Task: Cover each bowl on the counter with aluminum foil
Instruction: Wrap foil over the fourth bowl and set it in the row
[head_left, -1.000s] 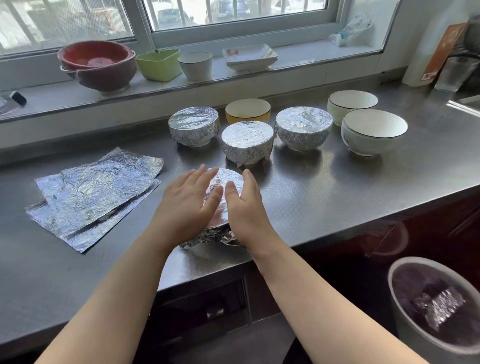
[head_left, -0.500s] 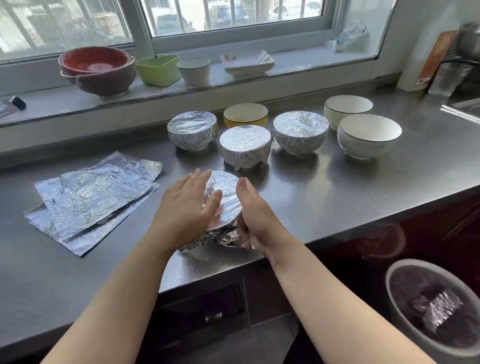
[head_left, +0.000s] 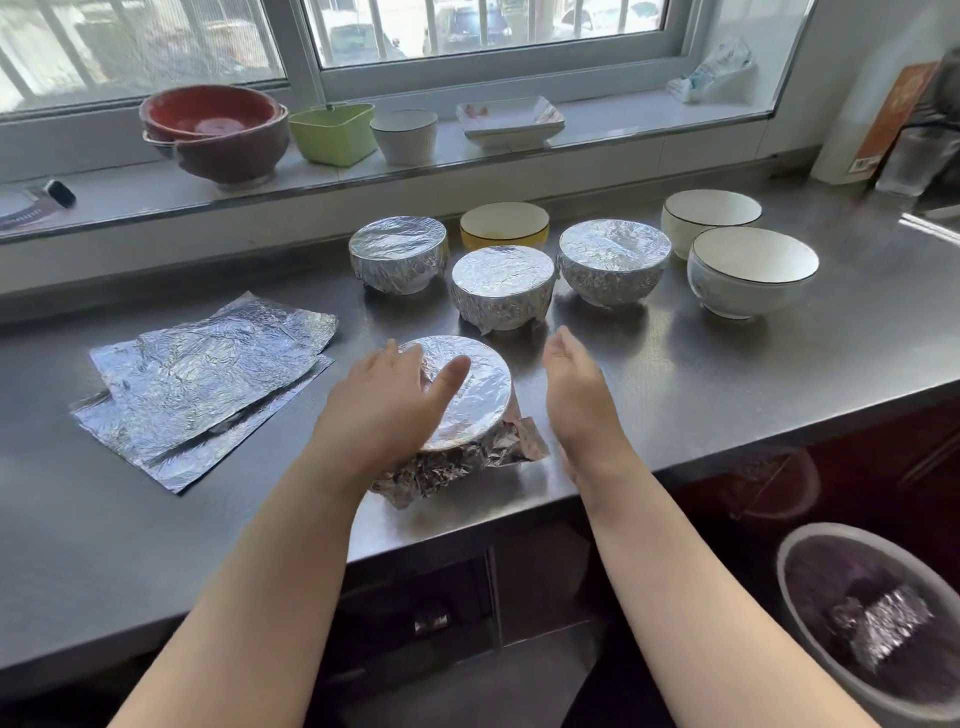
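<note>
A foil-covered bowl (head_left: 475, 410) sits near the counter's front edge, its foil smooth on top and crumpled down the sides. My left hand (head_left: 387, 402) lies flat on its left side, fingers spread over the foil. My right hand (head_left: 579, 387) hovers just right of the bowl, open and apart from it. Behind stand three foil-wrapped bowls (head_left: 399, 253) (head_left: 501, 293) (head_left: 613, 260). Uncovered are a yellow bowl (head_left: 504, 224) and two white bowls (head_left: 710, 215) (head_left: 750, 270). Loose foil sheets (head_left: 202, 384) lie flat at the left.
The steel counter (head_left: 727, 374) ends just in front of the near bowl. On the window sill stand a red bowl (head_left: 215, 132), a green container (head_left: 332, 132), a white cup (head_left: 405, 136) and a white dish (head_left: 511, 119). A bin (head_left: 872, 618) holding crumpled foil stands below right.
My right hand has come off the near bowl's right side and moved away to the right, now open. My left hand stays on the foil.
</note>
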